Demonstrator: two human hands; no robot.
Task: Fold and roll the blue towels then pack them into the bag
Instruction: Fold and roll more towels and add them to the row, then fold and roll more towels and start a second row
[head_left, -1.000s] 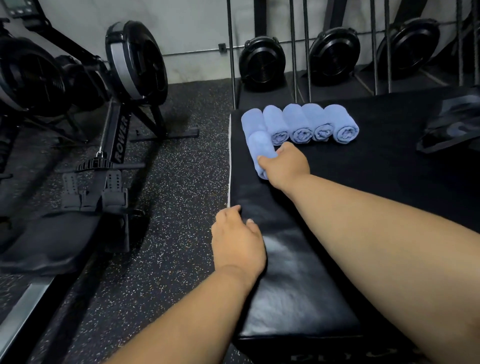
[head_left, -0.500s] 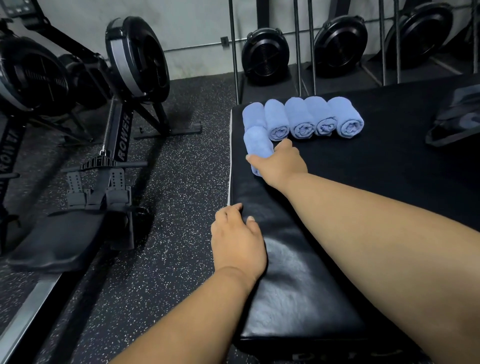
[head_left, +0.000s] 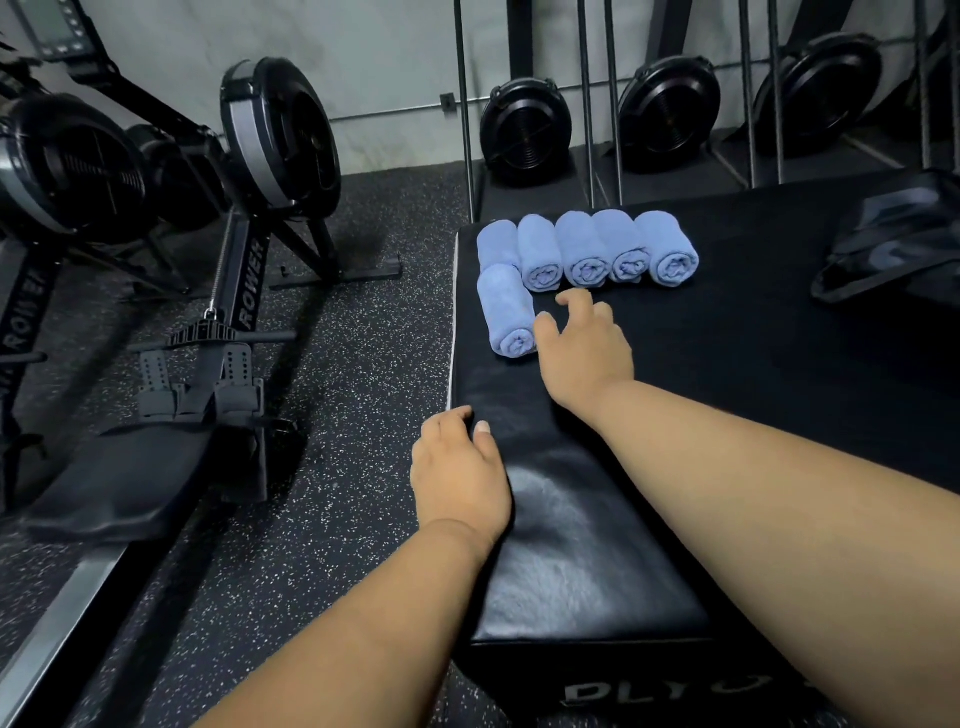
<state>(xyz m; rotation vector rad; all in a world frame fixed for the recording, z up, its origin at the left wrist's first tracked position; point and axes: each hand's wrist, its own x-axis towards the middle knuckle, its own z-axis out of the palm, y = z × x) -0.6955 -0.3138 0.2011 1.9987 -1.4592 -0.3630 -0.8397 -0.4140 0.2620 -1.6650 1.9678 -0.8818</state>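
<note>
I count six rolled blue towels (head_left: 582, 260) on the black pad (head_left: 727, 364), one bag (head_left: 893, 244), my right hand (head_left: 584, 348) loosely spread beside the nearest roll, left hand (head_left: 460, 475) flat on the pad edge

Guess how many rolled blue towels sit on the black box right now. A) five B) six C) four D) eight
B: five rolled towels lie side by side in a back row on the black box, and one more rolled towel lies in front of the row's left end, next to the right hand.
</note>
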